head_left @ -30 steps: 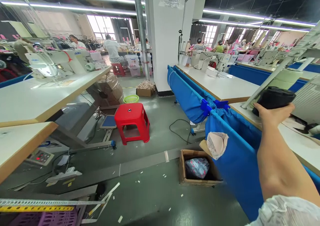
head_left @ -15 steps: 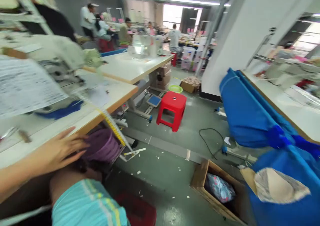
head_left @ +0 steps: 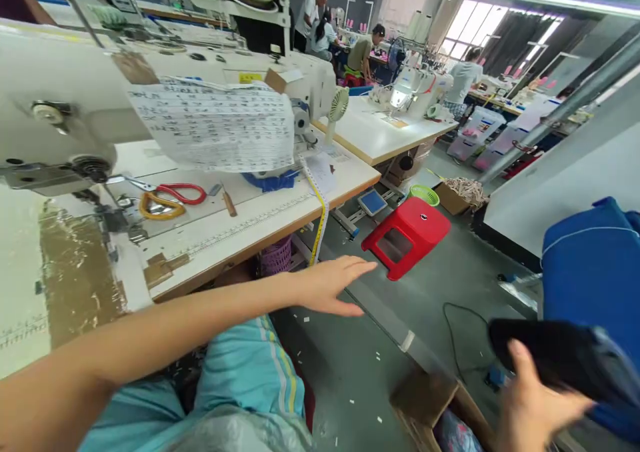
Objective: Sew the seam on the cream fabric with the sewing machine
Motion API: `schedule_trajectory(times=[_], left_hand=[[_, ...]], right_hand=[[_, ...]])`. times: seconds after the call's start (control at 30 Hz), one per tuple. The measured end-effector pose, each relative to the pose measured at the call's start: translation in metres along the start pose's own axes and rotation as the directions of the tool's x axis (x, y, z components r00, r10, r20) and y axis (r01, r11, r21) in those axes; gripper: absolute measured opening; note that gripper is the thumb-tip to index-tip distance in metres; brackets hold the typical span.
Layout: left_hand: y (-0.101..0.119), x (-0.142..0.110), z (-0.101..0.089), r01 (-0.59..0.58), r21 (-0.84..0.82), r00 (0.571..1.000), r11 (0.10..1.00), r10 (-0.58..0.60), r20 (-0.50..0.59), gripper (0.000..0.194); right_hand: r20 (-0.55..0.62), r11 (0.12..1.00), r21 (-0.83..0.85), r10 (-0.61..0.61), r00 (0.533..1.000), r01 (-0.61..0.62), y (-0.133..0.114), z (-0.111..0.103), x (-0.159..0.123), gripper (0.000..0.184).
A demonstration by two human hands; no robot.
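Note:
My left hand (head_left: pixel 333 287) reaches out over the aisle past the table edge, fingers stretched and holding nothing. At lower right, my right hand (head_left: pixel 537 399) grips a black bundle (head_left: pixel 550 352), its thumb on the near side. Motion blurs the bundle; it looks like dark cloth, but its exact kind does not show. Below the two hands stands an open cardboard box (head_left: pixel 425 399) with a blue patterned packet (head_left: pixel 455 432) inside. A tape measure (head_left: pixel 320 229) hangs off the table near my left forearm.
Left, a sewing machine (head_left: pixel 55 99) stands on a white table (head_left: pixel 270 219) with scissors (head_left: pixel 173 199) and a written sheet (head_left: pixel 215 122). A red stool (head_left: pixel 415 229) stands in the aisle. Blue cloth (head_left: pixel 590 259) hangs at right. A cable (head_left: pixel 450 325) lies on the floor. Several people work far back.
The view has swung left. My left hand has moved from the table edge out over the aisle. My right hand has come into view, holding the black bundle.

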State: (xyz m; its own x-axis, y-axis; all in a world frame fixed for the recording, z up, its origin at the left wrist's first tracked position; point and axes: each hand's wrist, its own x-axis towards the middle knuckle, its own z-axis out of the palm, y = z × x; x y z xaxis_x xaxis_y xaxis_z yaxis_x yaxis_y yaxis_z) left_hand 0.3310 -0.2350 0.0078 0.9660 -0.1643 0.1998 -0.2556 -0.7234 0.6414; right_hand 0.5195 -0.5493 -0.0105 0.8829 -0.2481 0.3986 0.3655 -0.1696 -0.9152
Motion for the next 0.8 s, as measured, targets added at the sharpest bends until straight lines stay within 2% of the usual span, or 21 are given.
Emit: schedule_trajectory(times=[0.03,0.07,0.17,0.27,0.33,0.4,0.47,0.53,0.7,0.77,0.8], left_hand=[[0.002,0.010,0.010,0.003,-0.053,1.000,0.999,-0.004,-0.021,0.096],[0.003,0.018,0.019,0.005,-0.092,0.999,0.996,-0.010,-0.050,0.105],[-0.001,0.031,0.033,0.004,-0.167,0.993,0.986,-0.024,-0.119,0.121],[-0.012,0.025,0.029,-0.024,-0.255,0.987,0.967,-0.017,-0.158,0.126],[-0.019,0.016,0.022,-0.041,-0.338,0.978,0.940,-0.031,-0.204,0.125],[-0.022,0.009,0.012,-0.064,-0.434,0.955,0.899,-0.071,-0.287,0.120],[-0.020,0.003,0.002,-0.088,-0.511,0.926,0.855,-0.118,-0.358,0.105],[-0.014,-0.001,-0.009,-0.086,-0.541,0.912,0.836,-0.153,-0.380,0.086],[0.001,-0.006,-0.027,0.074,-0.487,0.911,0.870,-0.257,-0.322,0.061],[0.004,-0.002,-0.029,0.123,-0.442,0.921,0.889,-0.268,-0.282,0.059],[0.006,0.002,-0.028,0.130,-0.435,0.930,0.891,-0.262,-0.259,0.060]], right_hand=[[0.051,1.000,0.017,-0.003,0.999,0.002,0.000,0.016,-0.015,0.114],[0.117,1.000,0.027,-0.003,0.993,0.000,0.001,0.033,-0.031,0.114],[0.274,1.000,0.030,-0.006,0.962,-0.002,0.000,0.082,-0.080,0.091],[0.438,0.998,0.058,-0.022,0.899,-0.003,-0.008,0.114,-0.119,0.071],[0.530,0.996,0.092,-0.053,0.846,0.005,-0.016,0.127,-0.137,0.070],[0.594,0.991,0.129,-0.099,0.798,0.027,-0.025,0.136,-0.149,0.075],[0.639,0.985,0.166,-0.145,0.756,0.048,-0.035,0.144,-0.156,0.079],[0.666,0.977,0.203,-0.184,0.723,0.061,-0.045,0.150,-0.159,0.082],[0.716,0.960,0.248,-0.274,0.643,0.132,-0.076,0.148,-0.150,0.091],[0.712,0.961,0.233,-0.275,0.646,0.152,-0.088,0.140,-0.144,0.094],[0.698,0.963,0.223,-0.267,0.664,0.152,-0.092,0.135,-0.142,0.094]])
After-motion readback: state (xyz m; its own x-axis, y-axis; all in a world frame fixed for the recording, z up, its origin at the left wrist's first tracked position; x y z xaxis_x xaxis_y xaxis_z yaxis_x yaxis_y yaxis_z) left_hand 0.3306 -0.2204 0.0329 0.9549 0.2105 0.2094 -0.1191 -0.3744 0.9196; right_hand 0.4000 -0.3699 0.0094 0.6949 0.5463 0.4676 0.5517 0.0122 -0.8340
